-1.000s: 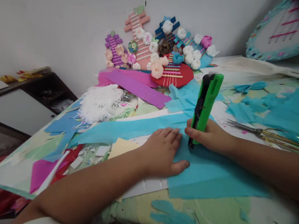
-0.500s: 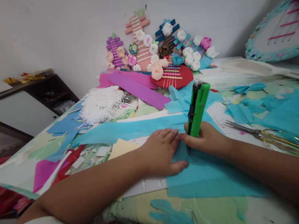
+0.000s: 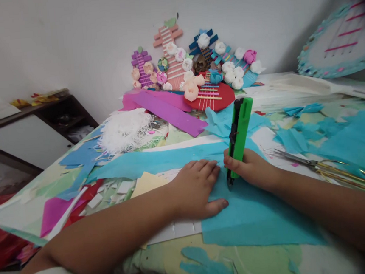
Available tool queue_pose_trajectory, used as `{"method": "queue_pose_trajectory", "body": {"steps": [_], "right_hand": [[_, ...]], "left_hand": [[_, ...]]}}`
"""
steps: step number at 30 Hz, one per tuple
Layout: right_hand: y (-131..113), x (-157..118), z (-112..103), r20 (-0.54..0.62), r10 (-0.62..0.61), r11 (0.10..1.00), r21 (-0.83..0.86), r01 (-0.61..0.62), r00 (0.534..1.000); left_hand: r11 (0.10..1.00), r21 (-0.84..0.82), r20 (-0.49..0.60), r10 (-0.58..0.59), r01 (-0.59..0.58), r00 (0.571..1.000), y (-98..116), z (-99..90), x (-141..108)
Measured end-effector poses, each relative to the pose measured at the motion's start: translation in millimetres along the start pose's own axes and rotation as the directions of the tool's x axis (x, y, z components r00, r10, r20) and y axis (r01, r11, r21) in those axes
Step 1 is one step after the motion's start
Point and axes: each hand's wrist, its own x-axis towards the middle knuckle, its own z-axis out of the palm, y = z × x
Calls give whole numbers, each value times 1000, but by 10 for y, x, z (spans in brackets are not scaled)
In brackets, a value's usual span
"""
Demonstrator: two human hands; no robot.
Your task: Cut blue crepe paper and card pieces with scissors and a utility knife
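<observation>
Scraps (image 3: pixel 203 263) litter the table (image 3: pixel 260 260). Right hand (image 3: pixel 253 167) grips a green tool (image 3: pixel 241 134); spread left hand (image 3: pixel 194 189) presses blue paper (image 3: pixel 250 222) beneath, seemingly unfinished.

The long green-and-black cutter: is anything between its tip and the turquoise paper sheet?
Nothing visible. The right hand holds the long green-and-black cutter, tip down at the turquoise paper sheet; actual contact is unclear. The left hand lies flat beside the tip, not under it.

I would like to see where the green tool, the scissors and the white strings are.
Green tool (image 3: pixel 241 139): head view, on its green body.
Scissors (image 3: pixel 315 163): head view, near where blades meet handles.
White strings (image 3: pixel 125 131): head view, middle of the tangled pile.
</observation>
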Motion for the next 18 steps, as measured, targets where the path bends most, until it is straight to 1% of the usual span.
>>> {"method": "queue_pose_trajectory", "body": {"steps": [2,5,7,10,12,13,15,17,18], "right_hand": [[10,-5,2,10,7,999,34,-8,1000],[11,-12,9,17,-33,997,73,31,999],[7,-15,6,-34,-57,995,81,59,998],[-5,-19,-12,-166,-51,993,99,68,985],[-18,-20,-23,-192,-31,993,107,53,981],[-25,-21,-26,-169,-25,994,101,42,985],[-39,-21,-23,-86,-10,997,71,16,996],[-50,-21,-11,-7,4,999,46,-4,1000],[-56,-21,-2,12,13,999,35,-13,1000]], "left_hand": [[1000,0,3,0,0,1000,-1,5,3],[1000,2,8,-2,2,1000,-3,7,7],[1000,2,5,0,0,1000,-5,10,7],[1000,-5,-2,0,0,1000,-6,22,5],[1000,-9,-10,-1,1,1000,-8,30,1],[1000,-10,-15,0,0,1000,-9,32,0],[1000,-10,-20,4,-4,1000,-11,31,-1],[1000,-14,-18,8,-8,1000,-10,22,0],[1000,-18,-17,8,-8,1000,-9,16,1]]}}
